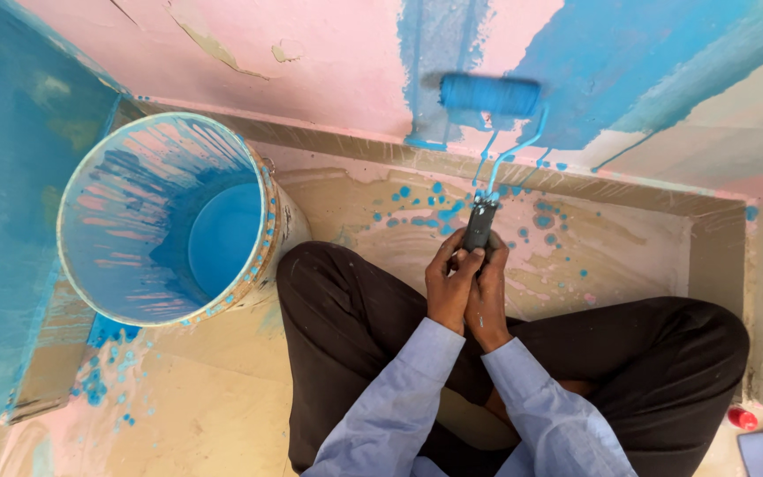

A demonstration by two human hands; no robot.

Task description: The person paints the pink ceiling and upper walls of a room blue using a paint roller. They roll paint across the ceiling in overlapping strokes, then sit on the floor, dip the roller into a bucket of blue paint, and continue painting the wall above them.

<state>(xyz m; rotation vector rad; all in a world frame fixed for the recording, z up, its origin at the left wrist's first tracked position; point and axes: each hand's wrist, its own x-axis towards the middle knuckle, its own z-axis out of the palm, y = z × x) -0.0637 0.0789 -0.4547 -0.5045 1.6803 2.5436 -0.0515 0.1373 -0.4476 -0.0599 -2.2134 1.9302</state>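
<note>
Against the pink wall (311,62), above and to the right of the paint bucket (165,216), a paint roller (490,95) presses its blue-soaked sleeve onto the plaster, blurred as if moving. Its thin bent wire frame runs down to a dark handle (479,225), which sits to the right of the bucket, over the splattered floor (381,203).

Both hands are wrapped around that handle. The left hand (449,287) is curled tight on its near side, and the right hand (487,296) is folded over it from the other side, fingers fully closed, nothing else held.

As a judgement, the biggest risk is drips: the sleeve looks heavily loaded, and blue spots already dot the floor between the bucket and the wall, so more could fall on the dark trousers (646,353) just right of the bucket. The bucket stands touching or almost touching the left knee, so a shifted leg could tip it. Flaking plaster above the bucket could lift onto the wet sleeve and spoil the coat.

The bucket is round and open, its inner wall streaked with runs of blue, a smooth pool of blue paint at the bottom, its rim crusted with dried spots. The wall is matt and chalky, cracked and peeling above the bucket, with wet glossy blue bands to the right. The sleeves (399,397) are light blue woven cloth.
</note>
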